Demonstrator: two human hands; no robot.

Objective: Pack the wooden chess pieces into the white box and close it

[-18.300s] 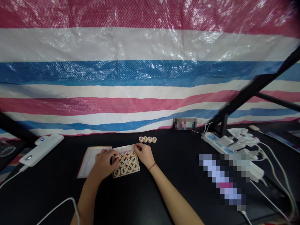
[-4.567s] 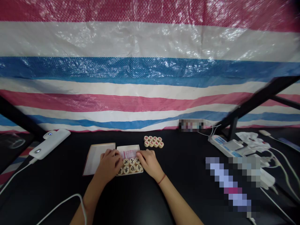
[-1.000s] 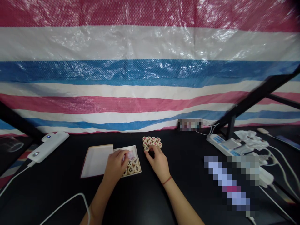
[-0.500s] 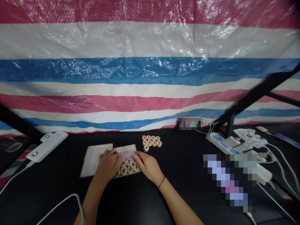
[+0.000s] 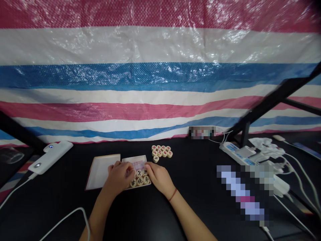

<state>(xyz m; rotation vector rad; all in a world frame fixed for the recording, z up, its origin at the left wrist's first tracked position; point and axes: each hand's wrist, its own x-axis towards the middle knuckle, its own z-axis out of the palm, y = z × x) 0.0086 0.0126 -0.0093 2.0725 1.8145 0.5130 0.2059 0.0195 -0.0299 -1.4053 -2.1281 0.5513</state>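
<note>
An open box (image 5: pixel 125 158) stands on the black table, with several round Chinese chess pieces (image 5: pixel 139 181) with black characters in its near part and a sheet with a printed grid (image 5: pixel 137 165) farther back. My left hand (image 5: pixel 121 175) is over the box's left side, its fingers curled and pinched; whatever is between them is hidden. Along the right edge of the box lies my right hand (image 5: pixel 159 177), thumb at the rim and fingers around the outer side. Beyond the box, a cluster of chess pieces (image 5: pixel 164 153), mostly red-marked, sits on the table.
The box lid (image 5: pixel 100 174) lies inside-up left of the box. A white device with a cable (image 5: pixel 51 157) is at far left. A power strip (image 5: pixel 232 146) with plugs and cords stands at right. A striped plastic sheet (image 5: pixel 150 110) hangs behind the table.
My left hand has lifted slightly and its fingers have drawn together into a pinch above the pieces. The box has shifted a little; my right hand stays at its right edge.
</note>
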